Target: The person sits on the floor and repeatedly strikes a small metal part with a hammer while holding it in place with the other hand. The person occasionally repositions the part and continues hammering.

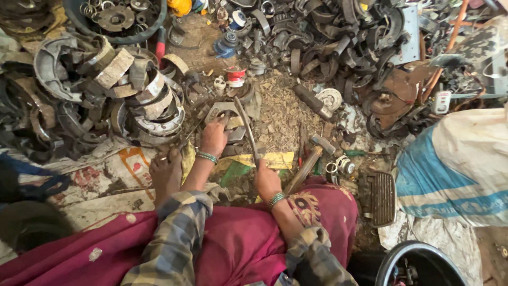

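Observation:
My left hand [214, 136] presses down on a curved grey metal brake shoe [222, 110] lying on the ground in front of me. My right hand [266, 180] grips the near end of a long thin metal bar [246, 127], whose far end reaches over the brake shoe. Both wrists wear green bangles. My bare foot [165, 172] rests to the left of the left hand. Chips and debris [280, 114] cover the ground beside the shoe.
A heap of worn brake shoes [140, 90] lies at left and a darker pile of metal parts [338, 37] at the back. A hammer [312, 156] lies right of my hands. A white and blue sack [455, 164] and a black tub [423, 262] sit at right.

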